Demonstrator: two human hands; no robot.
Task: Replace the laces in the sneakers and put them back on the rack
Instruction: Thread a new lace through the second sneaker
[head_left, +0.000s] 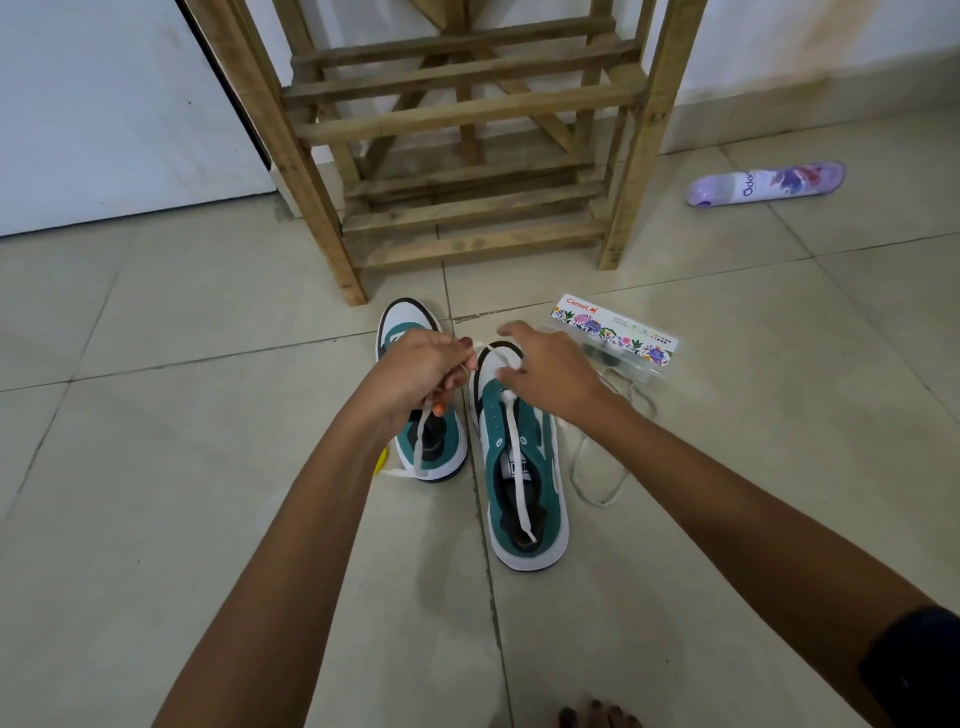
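Observation:
Two green and white sneakers stand side by side on the tiled floor, toes pointing at the wooden rack. My left hand hovers over the left sneaker and pinches a white lace. That lace runs across the toe of the right sneaker and down its tongue into the opening. My right hand hangs above the right sneaker's toe with fingers spread and relaxed, holding nothing. Another thin white lace lies in loops on the floor right of the right sneaker.
A clear plastic box with a floral label lies on the floor just right of my right hand. A purple spray can lies on its side at the far right by the wall. My toes show at the bottom edge.

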